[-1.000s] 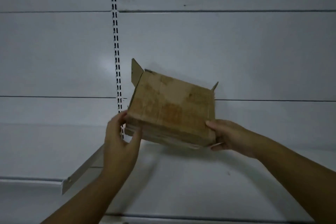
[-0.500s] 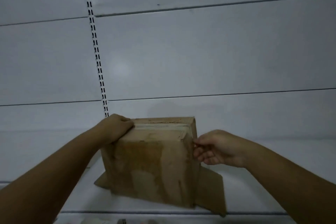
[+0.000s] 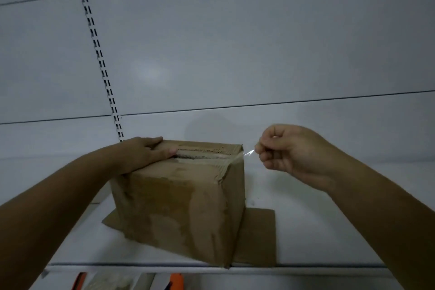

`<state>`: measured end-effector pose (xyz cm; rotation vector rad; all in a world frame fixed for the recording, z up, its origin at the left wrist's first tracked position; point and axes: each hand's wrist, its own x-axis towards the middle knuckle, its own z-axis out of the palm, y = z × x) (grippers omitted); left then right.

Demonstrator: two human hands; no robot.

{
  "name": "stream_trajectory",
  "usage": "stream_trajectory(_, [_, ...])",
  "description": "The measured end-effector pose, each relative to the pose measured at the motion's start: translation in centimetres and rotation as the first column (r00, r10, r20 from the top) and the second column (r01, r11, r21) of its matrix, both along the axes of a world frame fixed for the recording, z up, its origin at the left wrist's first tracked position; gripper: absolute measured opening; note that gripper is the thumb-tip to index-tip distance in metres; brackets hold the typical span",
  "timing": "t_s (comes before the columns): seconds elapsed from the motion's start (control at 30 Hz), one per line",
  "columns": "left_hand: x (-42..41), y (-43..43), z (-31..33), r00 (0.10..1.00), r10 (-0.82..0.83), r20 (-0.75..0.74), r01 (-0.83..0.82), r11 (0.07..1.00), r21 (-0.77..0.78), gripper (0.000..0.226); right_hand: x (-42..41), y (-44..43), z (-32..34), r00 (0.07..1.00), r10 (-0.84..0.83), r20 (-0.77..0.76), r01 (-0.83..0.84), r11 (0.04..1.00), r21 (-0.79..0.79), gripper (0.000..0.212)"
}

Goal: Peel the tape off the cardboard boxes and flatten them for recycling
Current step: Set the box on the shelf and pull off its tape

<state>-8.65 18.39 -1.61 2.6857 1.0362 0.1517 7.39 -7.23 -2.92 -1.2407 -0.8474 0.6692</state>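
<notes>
A brown cardboard box (image 3: 179, 202) stands on a white shelf (image 3: 306, 238) at the middle of the view, its bottom flaps splayed flat on the shelf at 4 and 8 o'clock of it. The left hand (image 3: 146, 154) lies flat, fingers spread narrow, pressing on the box's top at its 10 o'clock corner, fingertips touching the dark open seam along the top. The right hand (image 3: 289, 150), at 2 o'clock of the box and clear of it, is closed in a pinch on a thin strip of clear tape (image 3: 247, 153), which stretches from the fingertips to the box's top right edge. A slotted upright (image 3: 98, 54) runs up the white back panel at 11 o'clock. Orange-and-white items (image 3: 174, 281), too cut off to identify, show below the shelf's front edge.
</notes>
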Motion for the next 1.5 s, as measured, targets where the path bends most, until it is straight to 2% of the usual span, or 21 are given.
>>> stream_trajectory(0.13, [1.5, -2.1, -0.3, 0.999, -0.04, 0.021, 0.04, 0.999, 0.023, 0.087, -0.9, 2.5, 4.0, 0.989, -0.077, 0.128, 0.082, 0.996, -0.03, 0.025])
stream_trajectory(0.23, [2.4, -3.2, -0.3, 0.997, -0.029, -0.071, 0.042, 0.979, 0.198, 0.064, -1.4, 5.3, 7.2, 0.984, -0.135, 0.121, 0.135, 0.991, 0.005, 0.027])
stream_trajectory(0.33, [2.5, -3.4, -0.6, 0.985, -0.16, 0.059, 0.132, 0.934, 0.332, 0.052, -2.4, 7.8, 10.4, 0.981, -0.131, 0.143, 0.124, 0.991, 0.056, 0.023])
stream_trajectory(0.4, [1.6, -3.5, -0.7, 0.911, -0.306, 0.277, 0.29, 0.952, 0.101, 0.07, -4.0, 9.7, 11.2, 0.957, -0.141, 0.254, 0.132, 0.99, 0.053, 0.022])
stream_trajectory(0.47, [0.6, -3.6, 0.0, 0.848, -0.38, 0.369, 0.463, 0.871, -0.166, 0.077, -5.7, 11.4, 11.2, 0.917, -0.16, 0.365, 0.142, 0.987, 0.076, 0.019])
stream_trajectory(0.53, [-0.1, -3.1, 0.3, 0.82, -0.409, 0.401, 0.53, 0.807, -0.26, 0.052, -6.9, 12.2, 11.0, 0.865, -0.207, 0.456, 0.158, 0.977, 0.144, 0.013])
stream_trajectory(0.57, [-0.3, -2.8, 0.3, 0.81, -0.365, 0.458, 0.519, 0.81, -0.272, 0.034, -7.1, 12.2, 10.7, 0.785, -0.271, 0.557, 0.205, 0.962, 0.18, 0.013])
stream_trajectory(0.6, [-0.4, -2.5, 0.4, 0.788, -0.272, 0.553, 0.491, 0.819, -0.297, 0.027, -7.0, 11.9, 10.1, 0.627, -0.341, 0.701, 0.278, 0.938, 0.208, 0.017])
stream_trajectory(0.63, [-0.4, -2.2, 0.4, 0.747, -0.131, 0.651, 0.457, 0.813, -0.36, 0.03, -6.8, 11.5, 9.3, 0.435, -0.371, 0.821, 0.356, 0.908, 0.221, 0.022])
stream_trajectory(0.67, [-0.5, -1.9, 0.2, 0.69, 0.023, 0.724, 0.443, 0.777, -0.447, 0.033, -6.7, 11.1, 8.2, 0.314, -0.342, 0.886, 0.407, 0.891, 0.2, 0.026])
stream_trajectory(0.7, [-0.6, -1.6, 0.0, 0.617, 0.15, 0.773, 0.464, 0.724, -0.51, 0.032, -6.7, 10.9, 6.8, 0.315, -0.278, 0.908, 0.416, 0.9, 0.131, 0.027])
stream_trajectory(0.73, [-0.7, -1.3, -0.1, 0.557, 0.236, 0.796, 0.497, 0.672, -0.548, 0.031, -6.7, 10.6, 5.5, 0.435, -0.217, 0.874, 0.365, 0.93, 0.05, 0.026])
stream_trajectory(0.8, [-0.9, -0.4, -0.1, 0.482, 0.336, 0.809, 0.559, 0.593, -0.579, 0.028, -7.1, 10.4, 3.8, 0.793, -0.152, 0.59, 0.169, 0.985, 0.026, 0.017])
stream_trajectory(0.87, [-1.4, 0.7, -0.1, 0.421, 0.365, 0.83, 0.582, 0.593, -0.556, 0.024, -6.7, 10.3, 3.4, 0.939, -0.167, 0.302, 0.13, 0.982, 0.138, 0.015])
stream_trajectory(0.93, [-2.0, 2.1, -0.4, 0.377, 0.373, 0.848, 0.576, 0.622, -0.53, 0.018, -6.2, 10.3, 2.9, 0.963, -0.189, 0.192, 0.173, 0.98, 0.097, 0.02])
stream_trajectory(1.07, [-2.8, 4.1, -0.3, 0.339, 0.394, 0.855, 0.541, 0.662, -0.519, 0.02, -5.9, 11.3, 1.7, 0.908, -0.124, 0.4, 0.199, 0.968, -0.152, 0.024])
stream_trajectory(1.2, [-4.7, 6.7, 2.8, 0.123, 0.538, 0.834, 0.527, 0.676, -0.514, 0.017, -5.4, 11.7, 1.5, 0.885, -0.122, 0.45, 0.232, 0.952, -0.198, 0.02])
stream_trajectory(1.27, [-6.1, 7.5, 4.3, 0.085, 0.54, 0.837, 0.544, 0.679, -0.494, 0.014, -5.5, 11.7, 1.5, 0.863, -0.1, 0.496, 0.25, 0.937, -0.246, 0.018])
stream_trajectory(1.33, [-6.7, 6.9, 5.5, 0.123, 0.492, 0.862, 0.622, 0.639, -0.453, 0.011, -6.0, 11.8, 1.6, 0.819, -0.094, 0.566, 0.286, 0.922, -0.262, 0.017])
stream_trajectory(1.4, [-6.5, 5.1, 6.5, 0.222, 0.387, 0.895, 0.698, 0.578, -0.423, 0.013, -6.7, 11.6, 2.2, 0.797, -0.159, 0.582, 0.314, 0.933, -0.174, 0.018])
stream_trajectory(1.5, [-4.8, 1.7, 7.2, 0.347, 0.138, 0.928, 0.714, 0.603, -0.357, 0.017, -7.2, 10.0, 5.0, 0.865, -0.274, 0.42, 0.267, 0.961, 0.075, 0.037])
